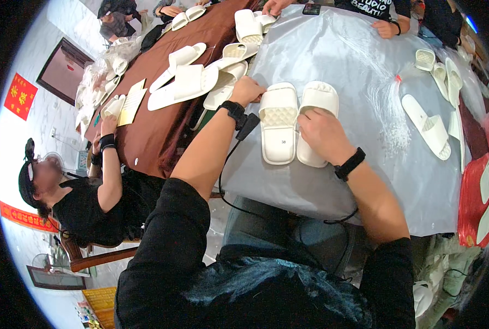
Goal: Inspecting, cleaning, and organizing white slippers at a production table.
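Note:
Side by side in front of me lie two white slippers: the left slipper (279,123) and the right slipper (319,96), both with quilted footbeds and wide straps. My left hand (248,91) is at the upper left side of the left slipper, its fingers bunched; anything in them is too small to make out. Over the right slipper, by the inner edge of its strap, my right hand (322,133) has its fingers curled in a pinch. What they pinch is hidden. Farther right, a bundle of thin clear plastic strands (395,109) with a red tip lies on the table.
Grey plastic sheeting (354,49) covers my table. More white slippers (184,85) lie on the brown-covered table at left; a loose slipper (426,127) lies right, near red plastic packaging (475,200). A seated person (91,197) works at left; another person's hand (386,28) rests across the table.

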A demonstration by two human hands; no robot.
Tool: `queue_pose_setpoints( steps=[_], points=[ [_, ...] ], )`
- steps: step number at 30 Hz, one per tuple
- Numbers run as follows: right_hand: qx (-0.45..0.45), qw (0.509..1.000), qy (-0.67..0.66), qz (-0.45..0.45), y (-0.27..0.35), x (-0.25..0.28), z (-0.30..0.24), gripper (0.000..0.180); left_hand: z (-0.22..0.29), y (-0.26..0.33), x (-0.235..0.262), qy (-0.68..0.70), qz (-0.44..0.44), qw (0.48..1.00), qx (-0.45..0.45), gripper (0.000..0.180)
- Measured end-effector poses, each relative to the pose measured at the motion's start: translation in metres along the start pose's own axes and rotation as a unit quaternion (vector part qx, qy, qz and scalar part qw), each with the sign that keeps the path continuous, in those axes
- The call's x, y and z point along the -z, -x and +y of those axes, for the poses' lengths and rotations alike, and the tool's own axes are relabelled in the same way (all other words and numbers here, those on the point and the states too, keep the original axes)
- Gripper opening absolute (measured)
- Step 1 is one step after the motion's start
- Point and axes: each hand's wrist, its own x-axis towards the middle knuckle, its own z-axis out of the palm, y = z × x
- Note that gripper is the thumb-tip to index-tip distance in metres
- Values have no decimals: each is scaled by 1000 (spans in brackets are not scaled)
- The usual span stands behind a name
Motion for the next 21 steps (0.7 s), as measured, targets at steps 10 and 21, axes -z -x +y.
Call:
queue_pose_setpoints(
  steps=[10, 21],
  points=[
    [-6, 1000, -27, -1, -1, -3, 2, 6, 19, -21, -9, -133, 130, 976, -116, 22],
    [-6, 1000, -8, -20, 1, -6, 11, 10, 129, -31, -55, -67, -166, 968, -178, 17]
  ],
)
